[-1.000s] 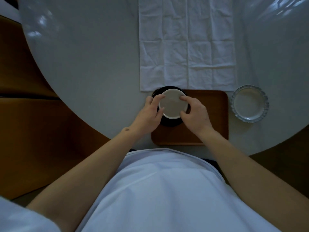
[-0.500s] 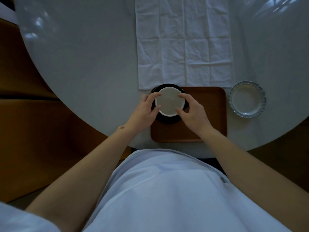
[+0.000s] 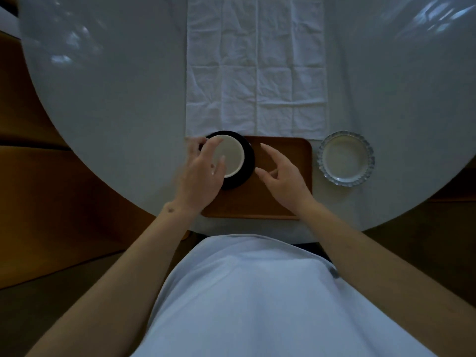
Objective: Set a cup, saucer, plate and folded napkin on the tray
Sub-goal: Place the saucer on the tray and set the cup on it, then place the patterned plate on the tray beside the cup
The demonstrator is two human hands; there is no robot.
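A white cup (image 3: 231,154) stands on a black saucer (image 3: 247,163) at the far left corner of the brown tray (image 3: 288,150). My left hand (image 3: 203,173) hovers over the cup's left side, fingers spread and a little blurred, gripping nothing. Just right of the saucer, my right hand (image 3: 282,173) is over the tray with fingers apart and empty. A glass plate (image 3: 345,158) with a scalloped rim sits on the table right of the tray. Beyond the tray a white napkin (image 3: 257,68) lies unfolded and flat.
The round white table (image 3: 116,99) curves away on both sides, with wooden floor or seating beneath its edges. My white-clad torso fills the bottom of the view, close to the tray's near edge.
Both hands have let go of the cup and drawn back from it, the right hand moving rightward over the tray. The cup stays on the saucer.
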